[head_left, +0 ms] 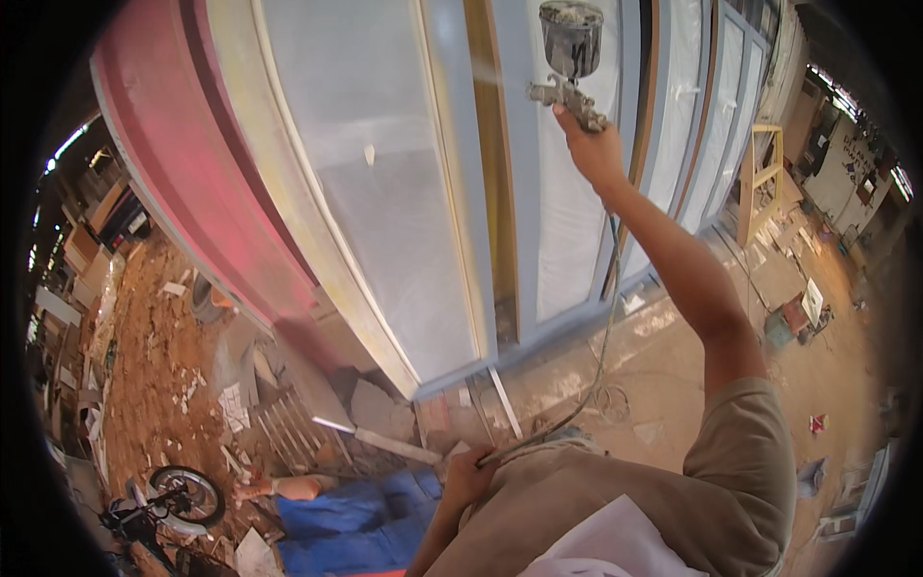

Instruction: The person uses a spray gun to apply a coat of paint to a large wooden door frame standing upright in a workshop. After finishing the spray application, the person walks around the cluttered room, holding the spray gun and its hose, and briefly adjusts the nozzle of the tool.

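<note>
My right hand [596, 152] is raised at arm's length, closed round a metal spray gun [567, 94] with a paint-stained cup [572, 43] on top. A pale mist leaves its nozzle toward the left, at the blue-grey edge of a tall panel [370, 240] with cream-yellow strips. A thin green hose [604, 356] hangs from below the gun and curves down to my waist. There my left hand [465, 479] is closed round it. Behind the gun, more blue-grey frames hold whitish plastic sheeting [567, 231].
A red panel [192, 144] leans at the left. Wood scraps and a slatted piece [288, 428] litter the ground below. Lower left are a motorcycle [183, 500] and blue cloth [365, 524]. A yellow wooden frame [764, 183] stands at the right.
</note>
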A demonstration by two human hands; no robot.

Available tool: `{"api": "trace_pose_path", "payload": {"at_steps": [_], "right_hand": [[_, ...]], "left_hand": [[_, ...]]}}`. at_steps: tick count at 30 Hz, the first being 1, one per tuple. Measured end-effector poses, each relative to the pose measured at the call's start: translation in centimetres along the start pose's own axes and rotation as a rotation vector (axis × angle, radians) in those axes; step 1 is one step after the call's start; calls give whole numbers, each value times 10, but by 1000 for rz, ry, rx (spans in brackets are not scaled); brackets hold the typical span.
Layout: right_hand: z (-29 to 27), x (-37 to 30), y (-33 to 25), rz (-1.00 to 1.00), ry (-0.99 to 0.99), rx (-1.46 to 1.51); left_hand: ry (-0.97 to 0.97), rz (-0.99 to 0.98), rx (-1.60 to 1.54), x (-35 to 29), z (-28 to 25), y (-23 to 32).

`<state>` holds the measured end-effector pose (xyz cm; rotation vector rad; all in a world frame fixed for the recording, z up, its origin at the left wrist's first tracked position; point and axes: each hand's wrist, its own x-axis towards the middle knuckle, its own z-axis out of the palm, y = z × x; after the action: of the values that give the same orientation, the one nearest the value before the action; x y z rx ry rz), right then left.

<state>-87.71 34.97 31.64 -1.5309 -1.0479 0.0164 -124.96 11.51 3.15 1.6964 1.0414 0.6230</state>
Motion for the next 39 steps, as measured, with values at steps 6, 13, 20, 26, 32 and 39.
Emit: {"api": "trace_pose_path", "payload": {"at_steps": [6,13,20,26,32,39], "right_hand": [[24,-107,90,195,-81,-56],[63,-205,202,444,-157,-135],[113,-299,320,503,-196,-193],[166,-373,423,629,-250,-254],[197,-438,515,758,-306,-432],[222,-475,560,864,-486,-631]], "left_hand": [[-30,-65,-54,-13,-2,3],[-149,-304,-70,-34,11,-18],[-174,-639,-62,-57,44,-37],[-97,-812,-172,-60,76,-56],[-142,-1011,-242,-33,112,-70],[-132,-1105,-297,-11,130,-74]]}}
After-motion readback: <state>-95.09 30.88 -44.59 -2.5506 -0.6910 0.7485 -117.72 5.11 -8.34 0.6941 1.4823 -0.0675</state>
